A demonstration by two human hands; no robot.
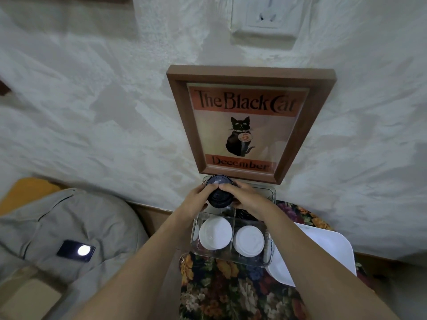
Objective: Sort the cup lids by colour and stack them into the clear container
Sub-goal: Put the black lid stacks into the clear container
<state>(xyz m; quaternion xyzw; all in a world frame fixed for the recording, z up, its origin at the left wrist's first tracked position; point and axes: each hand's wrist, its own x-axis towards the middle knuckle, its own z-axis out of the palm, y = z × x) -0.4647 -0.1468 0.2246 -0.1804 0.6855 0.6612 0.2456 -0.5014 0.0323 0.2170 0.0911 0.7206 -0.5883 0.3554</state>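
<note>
- Step: black lids going in; whites look done
- Left hand and right hand clasp the black stack from either side, fingers curled round it, fingertips nearly meeting on top
- Stack sits between the palms, over the far-left bay of the container; can't tell if its base is seated
- White lids: two stacks in the two bays just below the wrists
- Something dark under the right wrist, in the far-right bay; probably more black lids, mostly hidden
- Next, I'd guess: keep the stack square, lower it into the bay, let go only once it's bottomed; early release could splay it
</note>
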